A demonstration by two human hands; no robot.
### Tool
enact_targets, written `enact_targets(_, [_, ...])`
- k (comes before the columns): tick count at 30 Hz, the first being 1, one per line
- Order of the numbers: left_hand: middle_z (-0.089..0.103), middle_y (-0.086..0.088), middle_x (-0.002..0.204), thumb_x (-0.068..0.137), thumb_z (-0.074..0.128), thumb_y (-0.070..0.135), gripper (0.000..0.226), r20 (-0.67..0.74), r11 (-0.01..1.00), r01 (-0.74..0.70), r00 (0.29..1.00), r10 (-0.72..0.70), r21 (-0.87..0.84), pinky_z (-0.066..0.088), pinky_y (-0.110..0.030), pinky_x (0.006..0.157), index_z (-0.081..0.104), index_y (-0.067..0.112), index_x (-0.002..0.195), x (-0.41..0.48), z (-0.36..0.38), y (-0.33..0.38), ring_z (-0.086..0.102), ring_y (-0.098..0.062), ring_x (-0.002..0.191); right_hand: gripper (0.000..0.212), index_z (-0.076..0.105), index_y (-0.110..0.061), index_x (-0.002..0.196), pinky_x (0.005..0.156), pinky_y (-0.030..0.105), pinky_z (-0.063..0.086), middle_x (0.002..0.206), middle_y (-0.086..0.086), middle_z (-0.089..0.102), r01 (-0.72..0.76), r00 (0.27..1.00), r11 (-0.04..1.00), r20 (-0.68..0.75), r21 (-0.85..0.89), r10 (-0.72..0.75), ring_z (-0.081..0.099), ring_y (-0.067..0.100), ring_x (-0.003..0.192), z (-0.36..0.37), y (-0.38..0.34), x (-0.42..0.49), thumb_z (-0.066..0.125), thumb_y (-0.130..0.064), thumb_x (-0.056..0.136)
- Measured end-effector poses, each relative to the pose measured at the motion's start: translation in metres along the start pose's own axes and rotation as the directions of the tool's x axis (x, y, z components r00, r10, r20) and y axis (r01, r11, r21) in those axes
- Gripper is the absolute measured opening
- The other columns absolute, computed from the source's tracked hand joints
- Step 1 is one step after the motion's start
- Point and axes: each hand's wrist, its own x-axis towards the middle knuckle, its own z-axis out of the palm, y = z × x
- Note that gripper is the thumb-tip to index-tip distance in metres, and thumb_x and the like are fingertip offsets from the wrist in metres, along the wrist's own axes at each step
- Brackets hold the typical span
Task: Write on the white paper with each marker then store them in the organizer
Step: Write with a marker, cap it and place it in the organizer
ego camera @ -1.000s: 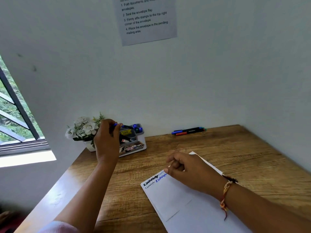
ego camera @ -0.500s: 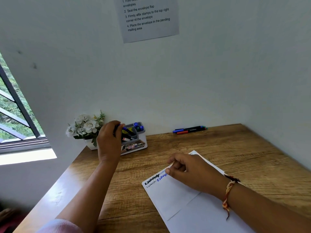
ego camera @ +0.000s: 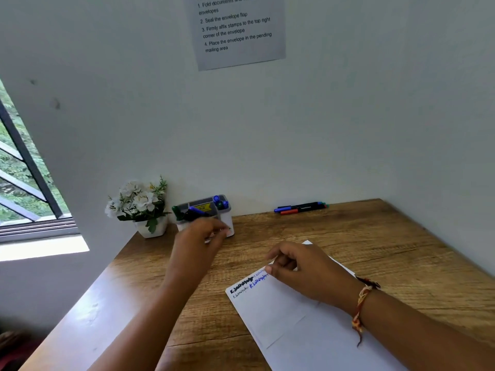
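Left hand outstretched, fingers loose; right hand rests curled.

My left hand has let go and drawn back. The blue marker now rests in the organizer.
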Motion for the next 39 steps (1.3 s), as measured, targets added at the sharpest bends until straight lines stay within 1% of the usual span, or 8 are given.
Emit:
enact_targets(4, [0.066,0.023,0.087,0.090,0.070,0.030,0.007,0.319,0.999,0.017,0.947,-0.031,0.046,0.050,-0.013,0.073,0.072,0.035,0.094,-0.020,0.011,0.003,0.061,0.006,0.082,0.020,0.069,-0.033,0.109,0.067,0.005,0.045,0.096,-0.013,0.072,-0.005,0.995,1.000,-0.099,-0.020,0.003,0.065,-0.003,0.090,-0.002,0.000,0.001,0.070,-0.041,0.091])
enact_targets(8, [0.063,0.025,0.089,0.091,0.069,0.031,0.010,0.433,0.999,-0.027,0.902,0.009,0.035,0.050,-0.012,0.072,0.074,0.034,0.099,-0.018,0.021,0.000,0.060,0.004,0.083,0.011,0.071,-0.031,0.102,0.066,0.002,0.044,0.089,-0.016,0.070,-0.022,0.979,1.000,-0.204,-0.006,0.021,0.062,-0.010,0.080,-0.008,-0.005,0.003,0.072,-0.032,0.091])
enact_targets(12, [0.064,0.023,0.091,0.092,0.067,0.031,0.011,0.421,0.999,-0.026,0.907,0.014,0.023,0.045,-0.006,0.067,0.074,0.032,0.101,-0.014,0.022,-0.006,0.059,0.006,0.082,0.008,0.070,-0.027,0.101,0.069,0.008,0.047,0.093,-0.013,0.072,-0.098,0.952,0.995,-0.291,0.005,0.095,0.067,0.001,0.087,-0.026,-0.001,0.020,0.069,-0.028,0.094])
enact_targets(15, [0.064,0.021,0.092,0.093,0.066,0.031,0.012,0.433,0.999,-0.033,0.901,0.014,0.037,0.044,-0.007,0.067,0.073,0.032,0.102,-0.011,0.023,-0.008,0.057,0.006,0.081,0.026,0.065,-0.021,0.121,0.085,0.025,0.051,0.110,-0.005,0.070,-0.178,0.967,0.960,-0.220,-0.216,0.130,0.066,0.014,0.103,-0.043,0.008,0.041,0.063,-0.031,0.097])
enact_targets(18, [0.064,0.020,0.095,0.094,0.065,0.033,0.014,0.450,0.998,-0.035,0.893,0.010,0.047,0.044,-0.007,0.068,0.073,0.033,0.105,-0.009,0.026,-0.009,0.058,0.004,0.082,0.039,0.058,-0.016,0.137,0.095,0.029,0.049,0.126,0.005,0.066,-0.226,0.971,0.880,-0.167,-0.417,0.170,0.062,0.021,0.113,-0.057,0.020,0.069,0.058,-0.028,0.100])
enact_targets(22, [0.065,0.019,0.098,0.094,0.063,0.037,0.015,0.458,0.998,-0.047,0.889,0.022,0.043,0.045,-0.009,0.068,0.073,0.033,0.105,-0.009,0.027,-0.011,0.058,0.002,0.084,0.039,0.053,-0.015,0.141,0.105,0.034,0.044,0.139,0.010,0.060,-0.248,0.968,0.786,-0.107,-0.566,0.228,0.056,0.026,0.124,-0.069,0.046,0.106,0.051,-0.024,0.103])
enact_targets(28, [0.064,0.020,0.097,0.094,0.061,0.042,0.018,0.449,0.998,-0.063,0.892,0.045,0.024,0.043,-0.008,0.067,0.072,0.033,0.104,-0.009,0.027,-0.011,0.058,0.003,0.083,0.040,0.049,-0.018,0.143,0.103,0.035,0.045,0.140,0.008,0.059,-0.219,0.968,0.727,-0.052,-0.651,0.245,0.056,0.026,0.125,-0.061,0.071,0.132,0.048,-0.026,0.104])
enact_targets(39, [0.063,0.019,0.096,0.095,0.059,0.044,0.021,0.456,0.997,-0.070,0.888,0.055,0.016,0.050,-0.014,0.074,0.072,0.031,0.105,-0.009,0.028,-0.011,0.057,0.002,0.084,0.038,0.055,-0.021,0.139,0.097,0.039,0.050,0.132,0.007,0.058,-0.195,0.980,0.627,-0.129,-0.754,0.150,0.052,0.028,0.121,-0.055,0.089,0.140,0.051,-0.030,0.102])
